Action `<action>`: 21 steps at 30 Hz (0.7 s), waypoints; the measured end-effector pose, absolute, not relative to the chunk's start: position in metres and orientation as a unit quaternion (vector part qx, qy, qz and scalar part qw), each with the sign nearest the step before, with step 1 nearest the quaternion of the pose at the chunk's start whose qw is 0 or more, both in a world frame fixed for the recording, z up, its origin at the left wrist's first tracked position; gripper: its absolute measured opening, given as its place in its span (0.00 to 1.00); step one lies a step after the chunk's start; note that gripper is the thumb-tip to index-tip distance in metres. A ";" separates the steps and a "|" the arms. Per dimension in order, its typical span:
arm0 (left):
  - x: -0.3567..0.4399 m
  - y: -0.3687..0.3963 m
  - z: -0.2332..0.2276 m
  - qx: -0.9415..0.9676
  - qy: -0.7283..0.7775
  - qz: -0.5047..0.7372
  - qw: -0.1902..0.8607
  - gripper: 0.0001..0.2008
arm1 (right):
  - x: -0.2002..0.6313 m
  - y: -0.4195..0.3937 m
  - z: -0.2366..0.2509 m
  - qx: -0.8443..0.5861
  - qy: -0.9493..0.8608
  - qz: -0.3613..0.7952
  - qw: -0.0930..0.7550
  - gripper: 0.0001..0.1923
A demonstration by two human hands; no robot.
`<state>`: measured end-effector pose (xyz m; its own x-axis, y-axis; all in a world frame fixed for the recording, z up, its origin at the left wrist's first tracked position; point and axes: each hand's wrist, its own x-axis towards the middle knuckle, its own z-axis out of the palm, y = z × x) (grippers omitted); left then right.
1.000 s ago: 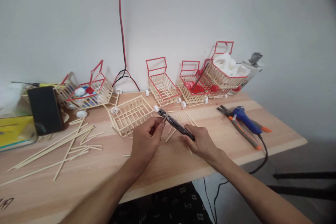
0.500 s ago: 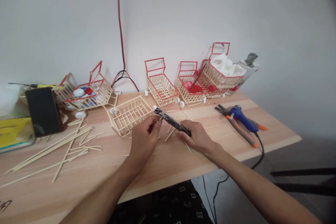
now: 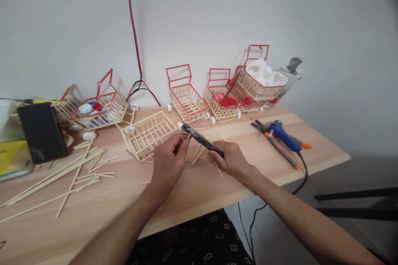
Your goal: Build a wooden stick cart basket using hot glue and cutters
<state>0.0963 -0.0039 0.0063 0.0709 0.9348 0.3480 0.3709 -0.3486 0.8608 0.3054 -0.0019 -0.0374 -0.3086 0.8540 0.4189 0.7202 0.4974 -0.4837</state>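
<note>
My right hand (image 3: 231,159) is closed round one end of a long, narrow black tool (image 3: 203,141) with pale marks; its exact kind is unclear. My left hand (image 3: 170,158) pinches a short wooden stick (image 3: 189,135) that touches the tool's far end. Just left and behind lies a basket frame (image 3: 151,136) made of thin wooden sticks. By the tool's tip shows a white cap (image 3: 179,126), and several loose sticks (image 3: 202,149) lie beneath it on the table.
Finished stick carts with red rims (image 3: 190,98) line the wall, one holding white tissue (image 3: 264,72). At right lie pliers (image 3: 281,149) and a blue glue gun (image 3: 284,134) with its cord. Long sticks (image 3: 56,178) and a black phone-like slab (image 3: 42,132) are at left.
The whole view has shifted slightly, so things appear further left. My hands keep the same hold on the stick and the black tool, with the tool still against the stick.
</note>
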 end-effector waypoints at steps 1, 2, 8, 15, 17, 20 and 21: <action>0.096 -0.004 0.006 0.672 0.486 0.476 0.293 0.10 | 0.305 -0.002 -0.037 -0.490 -0.801 0.103 0.328 0.28; 0.096 -0.004 0.007 0.674 0.484 0.476 0.291 0.10 | 0.305 -0.003 -0.037 -0.490 -0.799 0.104 0.333 0.28; 0.090 -0.003 0.007 0.650 0.433 0.482 0.397 0.13 | 0.302 -0.003 -0.031 -0.518 -0.768 0.162 0.341 0.29; 0.087 0.001 0.007 0.574 0.370 0.497 0.535 0.13 | 0.300 -0.013 -0.002 -0.522 -0.768 0.237 0.287 0.31; 0.088 0.000 0.008 0.572 0.366 0.499 0.539 0.12 | 0.299 -0.017 0.005 -0.532 -0.769 0.240 0.261 0.30; 0.087 -0.002 0.010 0.561 0.361 0.502 0.551 0.12 | 0.296 -0.020 0.010 -0.541 -0.773 0.235 0.234 0.26; 0.087 -0.002 0.011 0.557 0.360 0.503 0.554 0.12 | 0.295 -0.021 0.011 -0.543 -0.774 0.230 0.230 0.25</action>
<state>0.0870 -0.0020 0.0107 0.2346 0.9585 0.1621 -0.1565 -0.1273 0.9794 0.2951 -0.0206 0.0109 -0.3053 0.9463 0.1062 0.7342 0.3050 -0.6066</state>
